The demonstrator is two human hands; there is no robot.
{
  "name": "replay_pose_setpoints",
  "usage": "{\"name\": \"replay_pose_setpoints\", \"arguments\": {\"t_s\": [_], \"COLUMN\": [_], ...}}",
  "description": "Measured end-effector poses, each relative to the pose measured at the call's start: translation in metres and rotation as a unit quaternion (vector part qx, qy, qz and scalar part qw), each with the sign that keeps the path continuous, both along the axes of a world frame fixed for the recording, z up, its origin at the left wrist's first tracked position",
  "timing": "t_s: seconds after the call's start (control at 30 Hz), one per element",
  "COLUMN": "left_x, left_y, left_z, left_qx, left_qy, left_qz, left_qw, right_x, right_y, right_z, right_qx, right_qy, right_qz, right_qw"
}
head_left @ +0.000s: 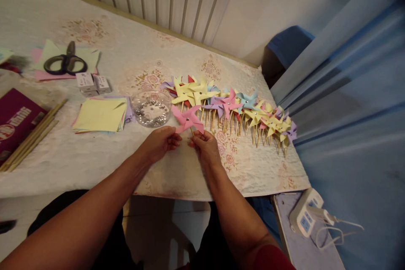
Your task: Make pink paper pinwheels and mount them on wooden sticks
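Observation:
A pink paper pinwheel (pixel 187 119) on a thin stick is held up over the table, just right of a clear round dish (pixel 152 109) of small metal pieces. My right hand (pixel 205 143) pinches its stick below the blades. Beside the lower left blade is my left hand (pixel 165 141), its fingers curled with thumb and forefinger close to the paper; whether it grips the blade is hard to tell. Behind and to the right lies a long row of finished pinwheels (pixel 230 103) in yellow, pink, purple, blue and red, sticks pointing toward me.
Left of the dish lie stacked paper squares (pixel 101 114), small white boxes (pixel 93 83) and black scissors (pixel 66 64) on more paper. Farther left are a purple package (pixel 19 122) and sticks (pixel 34 139). A power strip (pixel 306 213) sits lower right, beside a blue curtain (pixel 354 114).

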State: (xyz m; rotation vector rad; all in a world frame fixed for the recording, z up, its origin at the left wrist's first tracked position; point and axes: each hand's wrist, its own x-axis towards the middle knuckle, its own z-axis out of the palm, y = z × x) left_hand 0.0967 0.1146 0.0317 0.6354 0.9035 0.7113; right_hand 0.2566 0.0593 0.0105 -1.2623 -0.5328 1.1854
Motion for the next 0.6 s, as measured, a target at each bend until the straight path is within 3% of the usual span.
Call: {"name": "replay_pose_setpoints", "arguments": {"t_s": [0.6], "left_x": [0.0012], "left_y": [0.0014], "left_z": [0.0044], "left_qx": [-0.028], "left_qy": [-0.003], "left_qz": [0.015], "left_qw": [0.999], "right_x": [0.0001], "right_y": [0.0004], "right_z": [-0.0013], "right_qx": [0.017], "right_qy": [0.012], "right_qz": [-0.003], "right_qw": [1.0]}}
